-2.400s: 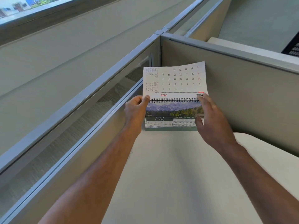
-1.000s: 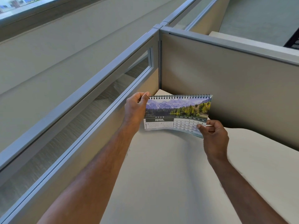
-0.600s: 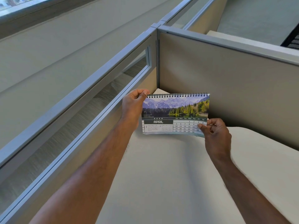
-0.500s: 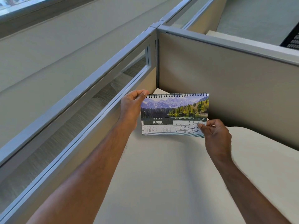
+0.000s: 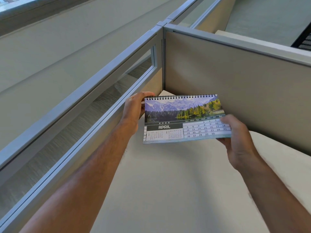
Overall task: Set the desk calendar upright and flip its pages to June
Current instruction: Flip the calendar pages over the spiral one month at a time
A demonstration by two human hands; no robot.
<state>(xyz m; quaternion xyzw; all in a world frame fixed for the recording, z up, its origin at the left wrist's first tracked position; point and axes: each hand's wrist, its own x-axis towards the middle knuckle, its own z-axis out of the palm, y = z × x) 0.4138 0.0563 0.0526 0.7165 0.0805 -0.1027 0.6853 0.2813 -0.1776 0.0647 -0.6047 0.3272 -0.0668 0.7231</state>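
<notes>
A spiral-bound desk calendar (image 5: 176, 118) is held above the desk's far corner. Its front page shows APRIL 2026 under a mountain-lake photo, with the wire binding along the top edge. My left hand (image 5: 134, 110) grips the calendar's upper left corner by the binding. My right hand (image 5: 235, 137), blurred, pinches the lower right corner of the April page, thumb over the date grid and fingers beneath. The calendar's back and its stand are hidden.
The cream desk (image 5: 176, 182) runs toward me from a corner formed by two cubicle partitions. A grey-framed glass divider (image 5: 94, 91) stands on the left and a beige panel (image 5: 235, 78) behind and right. A black mesh item (image 5: 304, 39) shows beyond it.
An earlier page went over the binding, leaving April in front. My right hand dropped to the lower right corner; the page has since tipped flatter toward me. My left hand kept its grip.
</notes>
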